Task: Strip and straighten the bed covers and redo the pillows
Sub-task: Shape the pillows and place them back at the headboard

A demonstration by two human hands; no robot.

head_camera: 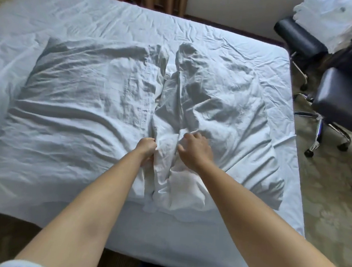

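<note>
A white pillow (77, 107) lies on the bed's white sheet (95, 20), left of middle. Its white pillowcase (226, 108) is bunched and crumpled to the right of it, with the case's opening gathered between the two. My left hand (147, 149) grips a fold of the fabric at the pillow's near right end. My right hand (195, 149) rests on the bunched pillowcase with its fingers curled into the cloth, pinching a fold.
A black office chair (344, 101) on castors stands close to the bed's right edge. A second dark chair (300, 37) behind it carries a stack of folded white linen (329, 19). Patterned carpet (330, 210) runs along the right side.
</note>
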